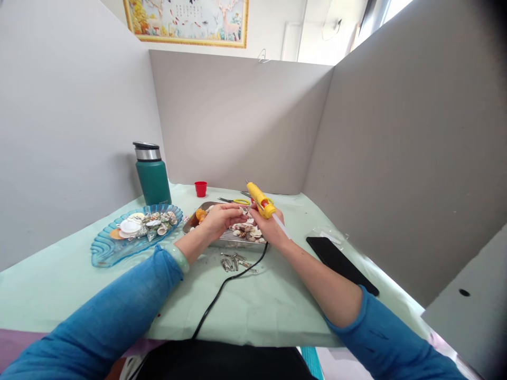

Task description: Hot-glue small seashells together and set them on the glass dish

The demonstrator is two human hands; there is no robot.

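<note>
Over a metal tray (227,244) of shells, my left hand (219,220) pinches a small whitish shell (244,211) at its fingertips. My right hand (271,226) is closed around a yellow glue gun (259,198), whose nozzle points up and away to the left. The fingertips of both hands are close together near the small shell; whether they touch is too small to tell. A black cord (225,282) runs from beneath my right hand to the table's front edge. Metal clips (234,263) lie in front of the tray.
A blue glass dish (103,244) with shells stands at the left, before a green bottle (152,179). Behind the tray are a red cup (200,189) and yellow-handled scissors (241,201). A black phone-like slab (340,264) lies right. Grey panels enclose the table.
</note>
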